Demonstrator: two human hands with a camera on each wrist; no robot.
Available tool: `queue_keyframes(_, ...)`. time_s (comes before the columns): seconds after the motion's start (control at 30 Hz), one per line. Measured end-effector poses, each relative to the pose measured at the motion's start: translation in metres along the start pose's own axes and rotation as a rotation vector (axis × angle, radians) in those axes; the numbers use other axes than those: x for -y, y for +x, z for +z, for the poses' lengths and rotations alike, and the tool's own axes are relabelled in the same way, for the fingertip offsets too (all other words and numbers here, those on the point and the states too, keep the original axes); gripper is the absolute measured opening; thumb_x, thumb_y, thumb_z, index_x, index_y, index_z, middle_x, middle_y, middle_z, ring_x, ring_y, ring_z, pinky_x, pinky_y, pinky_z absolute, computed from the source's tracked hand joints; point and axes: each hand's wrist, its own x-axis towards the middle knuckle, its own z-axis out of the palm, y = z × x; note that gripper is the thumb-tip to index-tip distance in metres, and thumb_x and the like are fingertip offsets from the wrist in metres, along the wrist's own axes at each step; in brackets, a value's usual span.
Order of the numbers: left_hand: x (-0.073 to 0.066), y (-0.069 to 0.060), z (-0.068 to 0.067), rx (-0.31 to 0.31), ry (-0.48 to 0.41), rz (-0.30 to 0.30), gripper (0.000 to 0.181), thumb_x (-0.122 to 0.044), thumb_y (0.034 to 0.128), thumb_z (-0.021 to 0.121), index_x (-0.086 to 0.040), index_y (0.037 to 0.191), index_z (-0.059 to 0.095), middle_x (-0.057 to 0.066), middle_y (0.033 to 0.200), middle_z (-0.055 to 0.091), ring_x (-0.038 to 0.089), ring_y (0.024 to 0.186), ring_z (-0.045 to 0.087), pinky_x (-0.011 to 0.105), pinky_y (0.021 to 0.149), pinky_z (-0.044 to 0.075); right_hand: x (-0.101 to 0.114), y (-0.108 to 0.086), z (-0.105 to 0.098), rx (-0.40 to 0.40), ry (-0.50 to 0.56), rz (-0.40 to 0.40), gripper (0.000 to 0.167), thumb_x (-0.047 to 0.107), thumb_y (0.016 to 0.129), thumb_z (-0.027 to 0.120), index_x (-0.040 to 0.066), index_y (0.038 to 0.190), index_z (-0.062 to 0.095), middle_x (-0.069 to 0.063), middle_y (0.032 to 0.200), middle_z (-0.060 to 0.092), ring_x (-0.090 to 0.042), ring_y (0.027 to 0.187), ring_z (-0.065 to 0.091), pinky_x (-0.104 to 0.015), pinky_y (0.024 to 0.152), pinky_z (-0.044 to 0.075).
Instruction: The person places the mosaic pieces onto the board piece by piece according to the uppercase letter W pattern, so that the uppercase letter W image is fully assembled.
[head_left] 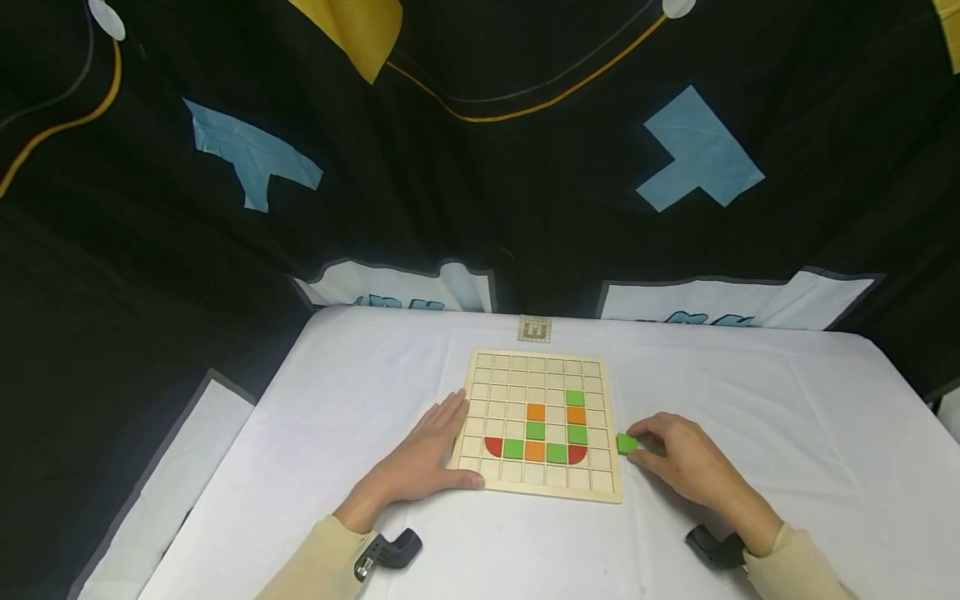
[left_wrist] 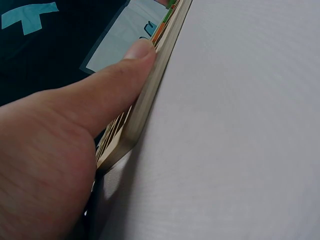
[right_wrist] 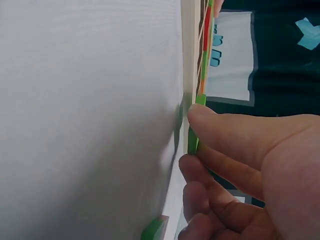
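A wooden grid board (head_left: 547, 492) lies on the white table, with several green and orange square tiles and two red rounded tiles (head_left: 492, 447) in its cells. My left hand (head_left: 423, 454) rests along the board's left side, fingers extended, thumb at the near left corner. In the left wrist view the thumb (left_wrist: 110, 90) lies over the board's near rim. Just off the board's right edge, my right hand (head_left: 686, 458) pinches a green tile (head_left: 626, 443) between thumb and fingers. Below that hand in the right wrist view, another green piece (right_wrist: 154, 228) shows, partly cut off.
A small patterned square (head_left: 534, 329) lies beyond the board's far edge. White cloth covers the table (head_left: 787, 417). A black curtain (head_left: 480, 192) with blue and yellow shapes hangs behind it. Dark wrist bands (head_left: 393, 550) sit at both cuffs.
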Motion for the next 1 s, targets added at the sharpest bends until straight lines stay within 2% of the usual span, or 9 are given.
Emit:
queue_keyframes(0.27, 0.001, 0.0, 0.001, -0.006, 0.0, 0.008, 0.118, -0.067, 0.0828, 0.069, 0.004, 0.159, 0.013, 0.015, 0.168, 0.004, 0.029, 0.155, 0.002, 0.046, 0.125, 0.007, 0.0, 0.0, -0.004, -0.033, 0.028, -0.03, 0.025, 0.014, 0.085, 0.081, 0.006, 0.108, 0.074, -0.008, 0.109, 0.071, -0.025, 0.098, 0.066, -0.047, 0.083, 0.057)
queue_keyframes(0.8, 0.002, 0.002, 0.002, 0.001, 0.004, -0.011, 0.12, -0.069, 0.0818, 0.068, 0.003, 0.159, 0.011, 0.013, 0.168, 0.002, 0.026, 0.155, 0.001, 0.043, 0.125, 0.005, 0.016, 0.005, -0.004, -0.082, 0.036, -0.048, 0.027, 0.018, 0.083, 0.083, 0.009, 0.107, 0.075, -0.001, 0.104, 0.071, -0.018, 0.089, 0.058, -0.035, 0.071, 0.05)
queue_keyframes(1.0, 0.002, 0.002, 0.002, 0.005, 0.007, -0.02, 0.12, -0.068, 0.0812, 0.069, 0.002, 0.159, 0.01, 0.012, 0.168, 0.001, 0.025, 0.155, 0.0, 0.042, 0.125, 0.004, 0.024, 0.01, -0.001, -0.089, 0.045, -0.056, 0.027, 0.019, 0.083, 0.084, 0.01, 0.106, 0.076, 0.0, 0.105, 0.071, -0.016, 0.087, 0.057, -0.034, 0.071, 0.049)
